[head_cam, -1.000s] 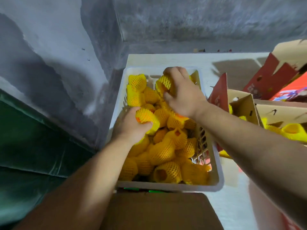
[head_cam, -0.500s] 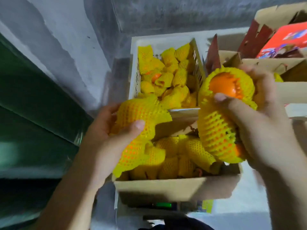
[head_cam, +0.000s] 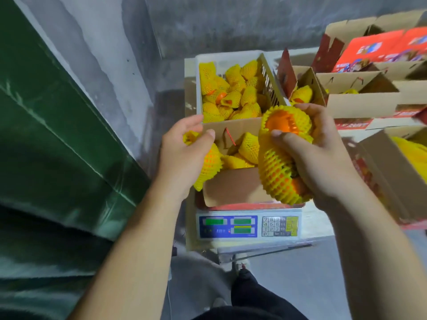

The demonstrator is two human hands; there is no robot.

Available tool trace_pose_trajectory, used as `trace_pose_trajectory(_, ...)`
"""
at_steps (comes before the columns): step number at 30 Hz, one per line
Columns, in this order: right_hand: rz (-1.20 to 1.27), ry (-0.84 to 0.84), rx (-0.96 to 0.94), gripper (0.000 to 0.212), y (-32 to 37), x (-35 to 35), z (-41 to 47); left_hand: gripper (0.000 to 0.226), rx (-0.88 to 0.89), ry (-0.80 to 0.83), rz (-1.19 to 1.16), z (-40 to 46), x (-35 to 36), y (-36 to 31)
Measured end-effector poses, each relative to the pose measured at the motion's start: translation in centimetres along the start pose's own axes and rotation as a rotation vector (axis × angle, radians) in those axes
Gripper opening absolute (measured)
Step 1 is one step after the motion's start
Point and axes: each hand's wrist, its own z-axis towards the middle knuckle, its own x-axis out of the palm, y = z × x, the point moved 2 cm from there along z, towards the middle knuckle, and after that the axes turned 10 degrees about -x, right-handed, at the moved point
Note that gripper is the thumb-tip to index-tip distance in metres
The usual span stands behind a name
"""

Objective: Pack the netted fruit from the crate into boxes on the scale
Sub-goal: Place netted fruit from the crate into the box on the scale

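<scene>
here, left hand (head_cam: 184, 153) gripping one yellow-netted orange fruit (head_cam: 209, 161), right hand (head_cam: 316, 155) clutching two (head_cam: 280, 155)

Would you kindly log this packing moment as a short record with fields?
left hand: grips netted fruit at the box's left edge
right hand: holds two netted fruits above the box
box: on the scale, partly filled
crate: behind the box, holds many netted fruit
</scene>
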Motion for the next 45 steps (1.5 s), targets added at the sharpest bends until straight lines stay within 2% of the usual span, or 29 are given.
trace_pose_trajectory(2,-0.005,0.003,-0.011,0.051,0.2,-0.1,-1.1,0.026,-0.042,-0.015,-0.122,-0.9,-0.7,0.6)
trace_pose_trajectory(5,-0.161,0.011,-0.07,0.05,0.2,-0.8,-2.6,0.021,-0.052,-0.104,-0.177,-2.2,-0.8,1.8)
trace_pose_trajectory(7,-0.278,0.01,-0.117,0.054,0.4,-1.1,-3.4,0.02,0.016,-0.17,-0.176,-2.6,0.1,1.4)
trace_pose_trajectory(9,-0.292,0.002,-0.135,0.056,0.4,-1.4,-3.8,0.024,0.142,-0.18,-0.136,-2.0,1.4,0.0)
trace_pose_trajectory(11,-0.273,-0.001,-0.134,0.056,0.5,-1.5,-3.9,0.044,0.215,-0.093,0.033,-0.9,3.1,-1.5)
trace_pose_trajectory(13,-0.247,-0.009,-0.134,0.056,0.6,-1.4,-3.8,0.062,0.202,-0.058,0.39,-0.3,4.3,-2.3)
trace_pose_trajectory(14,-0.219,-0.022,-0.127,0.055,0.7,-1.2,-3.7,0.066,0.193,-0.059,0.483,-0.5,4.3,-2.3)
trace_pose_trajectory(16,-0.134,-0.067,-0.092,0.053,0.7,-0.6,-3.4,0.059,0.172,0.025,0.358,-2.3,3.9,-1.7)
trace_pose_trajectory(18,-0.045,-0.137,-0.05,0.054,0.4,0.4,-3.2,0.053,-0.024,0.246,0.045,-5.9,3.9,-0.6)
trace_pose_trajectory(20,-0.011,-0.185,-0.024,0.058,0.1,1.6,-3.1,0.065,-0.273,0.526,-0.245,-9.5,4.8,0.7)
trace_pose_trajectory(22,0.057,-0.197,-0.018,0.06,0.1,3.0,-3.3,0.08,-0.316,0.615,-0.358,-11.3,5.0,1.6)
trace_pose_trajectory(25,0.248,-0.183,0.074,0.064,0.1,4.8,-3.8,0.088,-0.263,0.573,-0.357,-11.1,3.1,2.1)
trace_pose_trajectory(28,0.735,0.07,0.208,0.068,0.9,6.1,-4.1,0.08,-0.23,0.595,-0.356,-10.3,0.4,1.7)
trace_pose_trajectory(30,0.889,0.148,0.3,0.062,1.7,6.4,-4.2,0.075,-0.23,0.595,-0.359,-10.0,-1.2,1.5)
trace_pose_trajectory(32,0.92,0.125,0.377,0.051,1.8,6.7,-4.3,0.068,-0.21,0.576,-0.404,-10.0,-2.6,1.4)
trace_pose_trajectory(35,0.886,0.08,0.412,0.053,1.8,6.9,-4.7,0.058,-0.2,0.49,-0.46,-10.1,-3.8,1.7)
trace_pose_trajectory(39,0.879,0.068,0.441,0.05,1.3,6.4,-5.6,0.063,-0.253,0.367,-0.527,-10.4,-4.3,2.6)
trace_pose_trajectory(45,0.887,0.072,0.515,0.055,0.0,5.1,-6.8,0.054,-0.23,0.297,-0.632,-11.0,-4.2,3.4)
